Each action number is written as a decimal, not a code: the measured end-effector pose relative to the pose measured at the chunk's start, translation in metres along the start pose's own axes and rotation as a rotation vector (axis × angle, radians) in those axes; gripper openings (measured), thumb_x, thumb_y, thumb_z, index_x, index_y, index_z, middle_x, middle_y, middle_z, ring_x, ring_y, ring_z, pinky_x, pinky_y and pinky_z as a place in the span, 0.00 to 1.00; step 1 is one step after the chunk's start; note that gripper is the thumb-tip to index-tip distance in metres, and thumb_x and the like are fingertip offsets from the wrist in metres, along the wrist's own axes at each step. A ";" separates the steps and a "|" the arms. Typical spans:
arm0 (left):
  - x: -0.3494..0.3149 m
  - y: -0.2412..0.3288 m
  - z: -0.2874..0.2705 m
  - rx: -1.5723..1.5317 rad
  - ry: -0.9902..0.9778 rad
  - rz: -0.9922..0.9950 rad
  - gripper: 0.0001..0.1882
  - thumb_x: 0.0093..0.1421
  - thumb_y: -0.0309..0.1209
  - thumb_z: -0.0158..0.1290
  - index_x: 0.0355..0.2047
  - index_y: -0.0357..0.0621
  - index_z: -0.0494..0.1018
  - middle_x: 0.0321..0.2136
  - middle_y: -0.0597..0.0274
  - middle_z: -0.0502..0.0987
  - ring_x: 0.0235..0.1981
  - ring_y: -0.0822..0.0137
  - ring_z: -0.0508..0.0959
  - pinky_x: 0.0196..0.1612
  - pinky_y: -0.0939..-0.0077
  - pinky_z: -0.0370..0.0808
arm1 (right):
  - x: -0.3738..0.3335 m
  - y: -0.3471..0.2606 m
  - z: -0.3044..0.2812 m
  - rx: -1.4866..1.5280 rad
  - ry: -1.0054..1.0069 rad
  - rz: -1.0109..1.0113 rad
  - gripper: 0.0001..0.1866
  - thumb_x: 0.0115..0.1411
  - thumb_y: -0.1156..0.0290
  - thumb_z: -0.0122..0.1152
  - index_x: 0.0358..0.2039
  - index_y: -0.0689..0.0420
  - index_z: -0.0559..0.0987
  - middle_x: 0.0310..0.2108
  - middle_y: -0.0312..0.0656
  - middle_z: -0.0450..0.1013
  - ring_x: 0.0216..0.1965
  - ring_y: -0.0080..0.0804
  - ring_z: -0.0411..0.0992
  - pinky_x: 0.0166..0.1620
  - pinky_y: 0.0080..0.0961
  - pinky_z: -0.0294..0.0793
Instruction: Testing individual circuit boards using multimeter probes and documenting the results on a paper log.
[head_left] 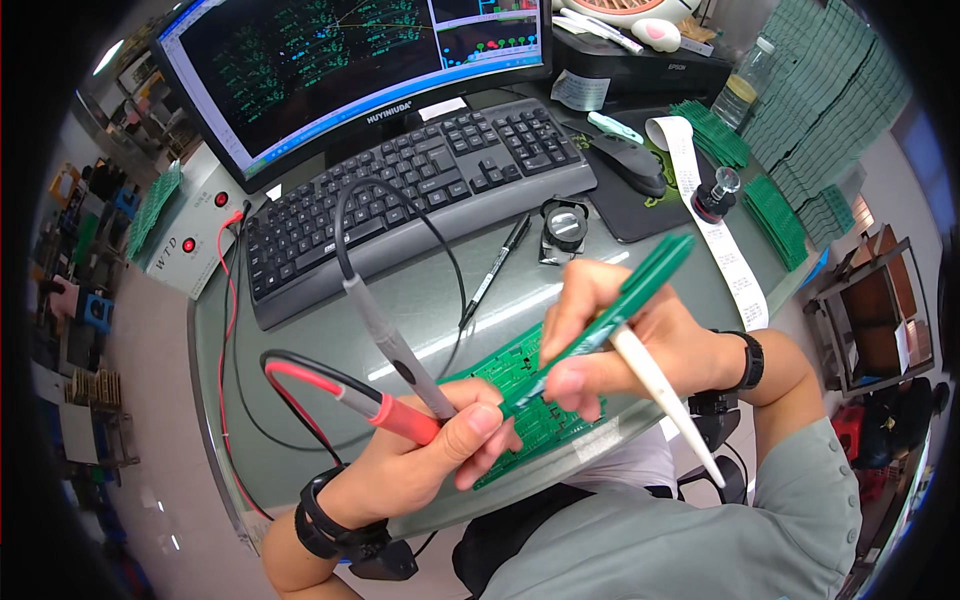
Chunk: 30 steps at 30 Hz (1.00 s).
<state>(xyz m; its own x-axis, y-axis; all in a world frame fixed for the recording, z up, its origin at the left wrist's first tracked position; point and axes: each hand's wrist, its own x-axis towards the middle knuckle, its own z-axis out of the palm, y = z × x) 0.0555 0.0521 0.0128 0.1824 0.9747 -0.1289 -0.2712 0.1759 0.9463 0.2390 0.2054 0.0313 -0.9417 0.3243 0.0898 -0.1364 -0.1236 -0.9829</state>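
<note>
1. Mind the slack red and black test leads (300, 372) looping at your left; I'd keep them off the board so they cannot drag the tips
2. Your left hand (430, 450) is clenched around both the red-handled probe (385, 408) and the grey-handled probe (385, 335), pinning them together; spread the two tips a little so each can land on its own pad
3. The green printed circuit board (520, 395) lies flat at the near edge of the glass-topped desk (420, 290), partly under both hands; press it down with your left fingertips so it won't skate
4. Your right hand (610, 335) grips a green-capped marker pen (625, 300) alongside a white plastic stick (665, 400); steady that wrist on the desk edge and bring the pen tip down lightly
</note>
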 end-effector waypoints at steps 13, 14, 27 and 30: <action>0.009 -0.008 -0.019 -0.135 0.124 -0.069 0.24 0.72 0.45 0.35 0.20 0.46 0.60 0.15 0.69 0.64 0.14 0.75 0.67 0.65 0.54 0.61 | -0.012 0.047 -0.025 -0.367 0.049 -0.065 0.11 0.60 0.70 0.64 0.30 0.61 0.71 0.26 0.36 0.68 0.26 0.20 0.67 0.27 0.21 0.65; 0.009 -0.008 -0.019 -0.102 0.125 -0.072 0.24 0.72 0.46 0.35 0.21 0.46 0.60 0.15 0.69 0.64 0.14 0.75 0.67 0.65 0.54 0.60 | -0.012 0.047 -0.024 -0.375 0.046 -0.072 0.11 0.59 0.70 0.64 0.29 0.61 0.71 0.26 0.37 0.68 0.26 0.21 0.65 0.27 0.21 0.63; 0.009 -0.010 -0.017 -0.084 0.128 -0.049 0.23 0.71 0.47 0.39 0.20 0.49 0.60 0.15 0.68 0.65 0.12 0.76 0.66 0.66 0.50 0.59 | -0.012 0.049 -0.023 -0.464 0.014 -0.160 0.11 0.59 0.71 0.65 0.29 0.63 0.72 0.25 0.38 0.68 0.24 0.21 0.66 0.25 0.22 0.64; 0.009 -0.010 -0.016 -0.074 0.136 -0.048 0.24 0.71 0.47 0.39 0.20 0.49 0.60 0.15 0.68 0.65 0.12 0.76 0.66 0.65 0.50 0.60 | -0.012 0.049 -0.023 -0.466 0.002 -0.172 0.11 0.59 0.71 0.65 0.29 0.63 0.72 0.25 0.38 0.68 0.24 0.21 0.66 0.25 0.22 0.64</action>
<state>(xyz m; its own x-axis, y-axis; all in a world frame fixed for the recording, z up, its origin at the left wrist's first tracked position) 0.0444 0.0610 -0.0031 0.0681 0.9737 -0.2173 -0.3355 0.2275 0.9142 0.2511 0.2170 -0.0214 -0.9170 0.3049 0.2572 -0.1373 0.3642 -0.9212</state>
